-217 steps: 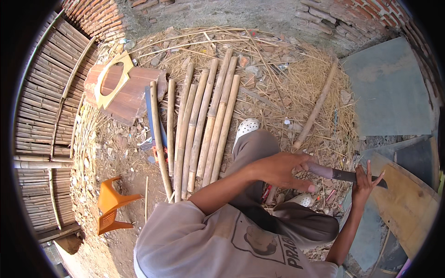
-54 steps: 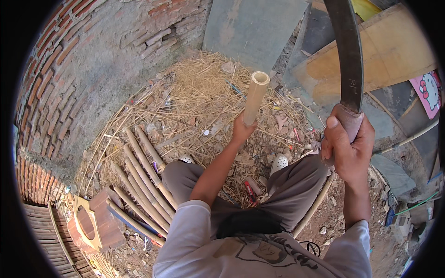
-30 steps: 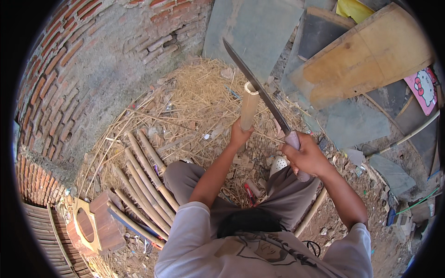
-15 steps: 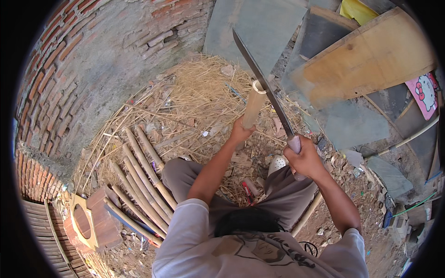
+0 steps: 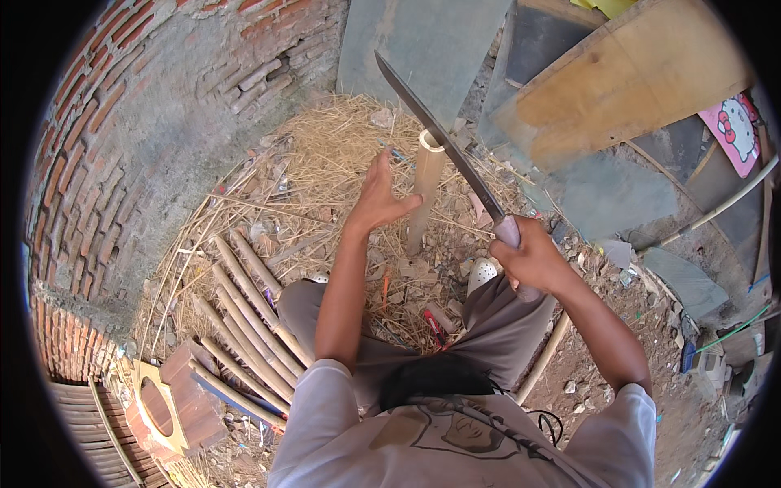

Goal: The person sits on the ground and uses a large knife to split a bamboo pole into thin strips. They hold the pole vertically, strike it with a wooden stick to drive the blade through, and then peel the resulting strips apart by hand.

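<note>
Left hand, fingers spread, is nearer the bamboo pole, which stands on end just to its right (thumb contact unclear), while the right hand grips the knife across its top.

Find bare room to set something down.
Mostly bare earth, some pebbles, between the loose pole and right forearm. Grey-green sheet by the brick wall: bare face, slope unclear. Crowded: bamboo poles by the left knee; straw and rubble around the upright bamboo piece, with the machete crossing its top in view.
</note>
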Demonstrator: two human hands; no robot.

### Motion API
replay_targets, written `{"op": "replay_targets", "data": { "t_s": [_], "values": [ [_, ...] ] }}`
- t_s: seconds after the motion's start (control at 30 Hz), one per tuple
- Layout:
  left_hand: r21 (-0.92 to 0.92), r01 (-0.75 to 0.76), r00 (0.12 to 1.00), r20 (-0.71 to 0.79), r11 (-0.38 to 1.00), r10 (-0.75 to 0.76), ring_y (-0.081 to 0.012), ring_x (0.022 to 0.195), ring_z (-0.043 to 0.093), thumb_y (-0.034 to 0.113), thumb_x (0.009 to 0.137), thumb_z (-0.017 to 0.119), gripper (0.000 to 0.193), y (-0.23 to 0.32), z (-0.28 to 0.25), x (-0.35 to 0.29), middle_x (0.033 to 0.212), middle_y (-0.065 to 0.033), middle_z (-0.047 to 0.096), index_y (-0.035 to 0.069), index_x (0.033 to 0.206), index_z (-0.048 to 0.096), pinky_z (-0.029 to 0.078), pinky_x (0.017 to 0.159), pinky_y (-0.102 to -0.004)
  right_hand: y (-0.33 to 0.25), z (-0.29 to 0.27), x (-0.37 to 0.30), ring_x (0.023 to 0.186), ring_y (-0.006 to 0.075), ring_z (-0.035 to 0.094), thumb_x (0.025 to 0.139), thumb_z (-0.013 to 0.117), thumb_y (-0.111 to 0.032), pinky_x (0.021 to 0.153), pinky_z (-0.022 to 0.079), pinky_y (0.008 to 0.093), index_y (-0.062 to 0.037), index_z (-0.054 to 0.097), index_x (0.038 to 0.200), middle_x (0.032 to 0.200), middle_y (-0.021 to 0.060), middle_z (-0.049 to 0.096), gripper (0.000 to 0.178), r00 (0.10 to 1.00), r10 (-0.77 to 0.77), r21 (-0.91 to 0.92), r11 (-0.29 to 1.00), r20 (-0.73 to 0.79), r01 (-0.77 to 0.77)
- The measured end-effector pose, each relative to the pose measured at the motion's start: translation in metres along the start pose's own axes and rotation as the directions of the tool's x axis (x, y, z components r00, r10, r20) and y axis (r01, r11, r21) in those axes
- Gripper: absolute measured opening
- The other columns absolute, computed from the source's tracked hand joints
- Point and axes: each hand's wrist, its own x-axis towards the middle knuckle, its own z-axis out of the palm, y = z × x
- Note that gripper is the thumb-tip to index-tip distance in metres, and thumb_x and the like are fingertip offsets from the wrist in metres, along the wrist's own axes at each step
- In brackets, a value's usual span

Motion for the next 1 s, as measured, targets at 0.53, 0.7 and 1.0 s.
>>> {"op": "replay_targets", "data": {
  "t_s": [0.53, 0.7, 1.0],
  "values": [
    [-0.471, 0.252, 0.907, -0.188, 0.845, -0.376, -0.035, 0.122, 0.05, 0.016, 0.088, 0.066, 0.082, 0.099, -0.068, -0.04, 0.141, -0.026, 0.037, -0.005, 0.149, 0.017, 0.046, 0.099, -0.0432, -0.035, 0.06, 0.029, 0.043, 0.0114, 0.052, 0.092, 0.065, -0.02, 0.038, 0.042, 0.0294, 0.0006, 0.057, 0.089, 0.058, 0.0032, 0.053, 0.022, 0.962, -0.25, 0.109, 0.965, 0.109, 0.238],
    [-0.464, 0.193, 0.945, -0.151, 0.865, -0.292, -0.0204, 0.101, 0.06, 0.009, 0.078, 0.069, 0.044, 0.049, -0.01, 0.015, 0.108, -0.0125, 0.06, 0.001, 0.116, 0.049, 0.049, 0.085, -0.0347, -0.016, 0.071, 0.037, 0.041, 0.0118, 0.051, 0.092, 0.064, -0.018, 0.038, 0.042, 0.0302, -0.0003, 0.053, 0.088, 0.056, 0.0029, 0.051, 0.021, 0.951, -0.305, 0.149, 0.944, 0.057, 0.294],
    [-0.558, -0.029, 0.934, -0.311, 0.829, -0.177, -0.0147, 0.072, 0.063, 0.007, 0.074, 0.075, 0.023, 0.034, 0.047, 0.046, 0.078, -0.0037, 0.064, 0.003, 0.091, 0.06, 0.052, 0.066, -0.0316, -0.008, 0.037, 0.03, 0.065, 0.0232, 0.064, 0.084, 0.064, -0.015, 0.06, 0.05, 0.0373, 0.0068, 0.057, 0.095, 0.075, 0.0135, 0.062, 0.025, 0.978, -0.208, 0.105, 0.973, 0.029, 0.204]
  ]
}}
